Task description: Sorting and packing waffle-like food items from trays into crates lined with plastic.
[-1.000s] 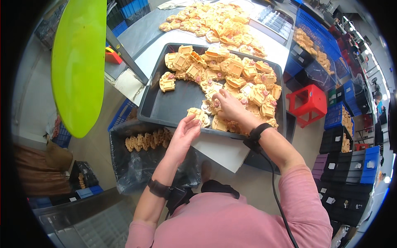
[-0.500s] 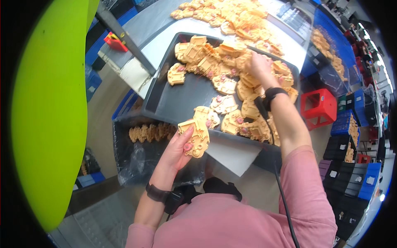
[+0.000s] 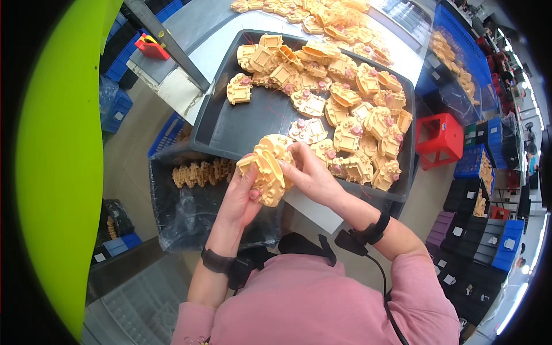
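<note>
My left hand (image 3: 234, 198) is closed round a stack of yellow moulded plastic parts (image 3: 265, 185), one with a small pinkish piece at its lower edge. My right hand (image 3: 313, 174) grips another yellow part (image 3: 268, 161) and holds it against the ones in my left hand. How many parts are stacked there is partly hidden by my fingers. Just beyond my hands, a black tray (image 3: 230, 127) contains many similar yellow parts (image 3: 348, 135), several with pinkish pieces. The held parts are over the tray's near edge.
Under the tray's near left side is a plastic-lined dark bin (image 3: 190, 221) with a row of yellow parts (image 3: 198, 174). More parts (image 3: 310, 14) are heaped on the white table behind. A red stool (image 3: 440, 138) stands at right, and a metal post (image 3: 167, 43) at left.
My right hand has come back from the far right part of the tray with a yellow part and brought it to the parts in my left hand. The left hand has kept its hold.
</note>
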A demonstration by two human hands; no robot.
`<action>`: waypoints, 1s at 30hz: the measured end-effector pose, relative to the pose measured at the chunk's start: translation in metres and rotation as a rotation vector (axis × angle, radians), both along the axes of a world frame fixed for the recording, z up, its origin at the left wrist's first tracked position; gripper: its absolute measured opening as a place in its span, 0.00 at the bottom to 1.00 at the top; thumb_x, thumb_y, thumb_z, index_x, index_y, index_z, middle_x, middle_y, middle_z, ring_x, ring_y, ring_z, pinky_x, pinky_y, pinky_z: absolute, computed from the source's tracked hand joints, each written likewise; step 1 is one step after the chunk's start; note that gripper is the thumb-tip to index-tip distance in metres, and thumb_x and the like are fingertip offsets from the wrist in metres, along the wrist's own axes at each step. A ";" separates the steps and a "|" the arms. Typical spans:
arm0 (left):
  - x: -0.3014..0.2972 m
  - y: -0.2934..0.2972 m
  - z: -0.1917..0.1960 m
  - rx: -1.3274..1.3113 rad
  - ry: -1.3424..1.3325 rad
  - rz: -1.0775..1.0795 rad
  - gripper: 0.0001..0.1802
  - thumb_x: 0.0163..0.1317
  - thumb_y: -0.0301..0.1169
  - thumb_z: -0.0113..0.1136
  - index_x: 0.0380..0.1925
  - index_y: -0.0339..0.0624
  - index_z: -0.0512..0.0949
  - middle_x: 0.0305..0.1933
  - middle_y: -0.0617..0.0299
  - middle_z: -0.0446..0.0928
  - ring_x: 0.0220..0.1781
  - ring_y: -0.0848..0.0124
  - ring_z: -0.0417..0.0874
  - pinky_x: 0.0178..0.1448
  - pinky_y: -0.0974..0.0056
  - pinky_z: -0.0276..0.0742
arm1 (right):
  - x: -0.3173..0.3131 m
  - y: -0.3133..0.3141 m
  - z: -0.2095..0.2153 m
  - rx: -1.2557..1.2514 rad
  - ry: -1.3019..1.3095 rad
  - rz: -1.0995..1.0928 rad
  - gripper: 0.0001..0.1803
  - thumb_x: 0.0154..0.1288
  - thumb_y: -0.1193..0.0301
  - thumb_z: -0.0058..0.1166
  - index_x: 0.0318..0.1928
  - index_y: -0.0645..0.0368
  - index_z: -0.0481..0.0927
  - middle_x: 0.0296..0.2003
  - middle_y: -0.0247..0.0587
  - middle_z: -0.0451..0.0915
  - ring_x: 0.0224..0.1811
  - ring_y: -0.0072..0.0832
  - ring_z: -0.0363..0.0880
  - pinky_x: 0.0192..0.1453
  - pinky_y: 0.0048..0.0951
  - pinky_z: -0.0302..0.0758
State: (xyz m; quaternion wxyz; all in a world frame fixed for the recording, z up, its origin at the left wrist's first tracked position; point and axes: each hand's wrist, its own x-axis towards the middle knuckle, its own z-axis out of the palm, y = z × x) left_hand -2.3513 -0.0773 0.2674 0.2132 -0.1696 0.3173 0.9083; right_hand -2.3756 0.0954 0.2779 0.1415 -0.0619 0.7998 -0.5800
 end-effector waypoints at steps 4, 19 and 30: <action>0.008 -0.001 0.011 -0.105 0.095 -0.011 0.29 0.64 0.33 0.58 0.62 0.53 0.58 0.49 0.66 0.71 0.26 0.87 0.65 0.26 0.84 0.63 | 0.007 -0.006 -0.013 -0.535 -0.159 -0.089 0.20 0.66 0.62 0.53 0.48 0.66 0.67 0.34 0.39 0.72 0.37 0.18 0.68 0.40 0.23 0.69; 0.049 -0.043 -0.002 0.170 -0.013 0.022 0.29 0.67 0.49 0.46 0.63 0.46 0.63 0.60 0.56 0.70 0.61 0.61 0.71 0.68 0.43 0.61 | -0.118 0.004 -0.037 0.779 0.277 0.643 0.37 0.54 0.56 0.62 0.62 0.53 0.64 0.55 0.47 0.72 0.55 0.41 0.73 0.61 0.40 0.65; 0.043 -0.035 0.005 0.348 -0.107 0.152 0.28 0.59 0.52 0.57 0.55 0.49 0.71 0.53 0.61 0.74 0.55 0.62 0.71 0.56 0.55 0.68 | -0.089 0.034 -0.034 0.611 0.356 0.241 0.36 0.46 0.61 0.68 0.54 0.60 0.69 0.44 0.52 0.72 0.49 0.44 0.74 0.52 0.36 0.73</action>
